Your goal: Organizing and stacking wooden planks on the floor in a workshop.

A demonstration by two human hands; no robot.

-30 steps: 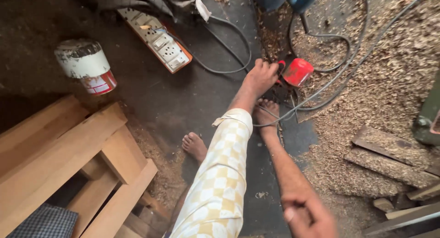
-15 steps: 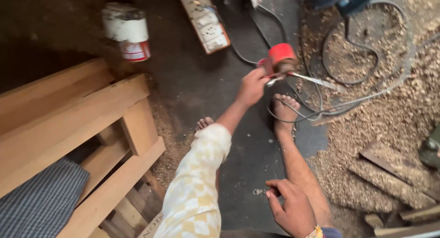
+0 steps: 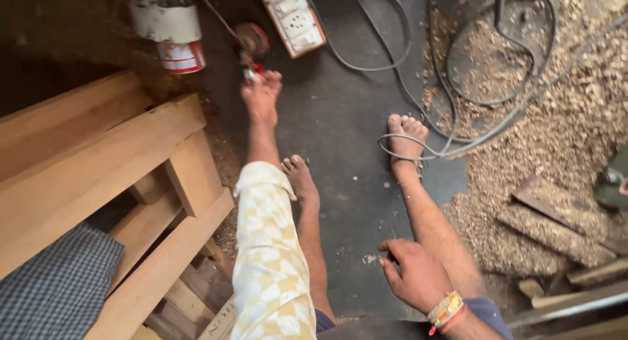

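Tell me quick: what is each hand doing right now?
Left hand: closed on a small red tool, arm stretched forward.
Right hand: empty, fingers loosely curled, near the right leg.

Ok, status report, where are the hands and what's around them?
Left hand stretched out, gripping a red plug by the power strip. Right hand empty, hanging by the knee. Loose cables looped over the right foot; paint can beside the plug.
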